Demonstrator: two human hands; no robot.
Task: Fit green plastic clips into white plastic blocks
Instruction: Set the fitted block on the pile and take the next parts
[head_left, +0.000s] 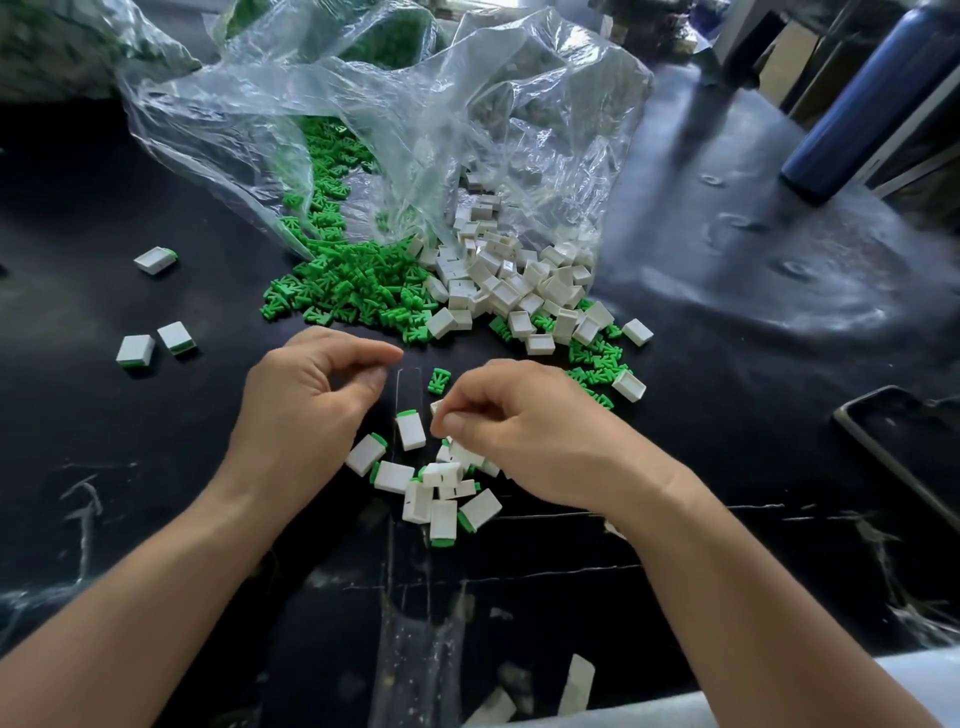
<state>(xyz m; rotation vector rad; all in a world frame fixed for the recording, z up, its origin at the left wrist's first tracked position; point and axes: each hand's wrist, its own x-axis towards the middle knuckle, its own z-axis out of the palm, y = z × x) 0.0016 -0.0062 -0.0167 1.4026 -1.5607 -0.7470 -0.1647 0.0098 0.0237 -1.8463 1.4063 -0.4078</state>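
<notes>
Progress: early | your right hand (524, 436) pinches what looks like a white block (437, 407) | left hand (311, 410) curled, contents cannot be told | assembled blocks (447, 470) heaped under your right fingertips, few against loose green clips (353, 286) and white blocks (509, 280) beyond them.

Two bare arms reach in from the bottom edge, the left forearm (171, 566) from 7 o'clock and the right forearm (753, 582) from 5 o'clock, wrists straight. The left hand (311, 410) faces knuckles-up, with its fingers loosely curled toward 3 o'clock and its thumb and forefinger slightly apart. The right hand (519, 431), just beside it at 3 o'clock, curls toward 9 o'clock with thumb against forefinger. Whether it pinches anything cannot be told.
</notes>
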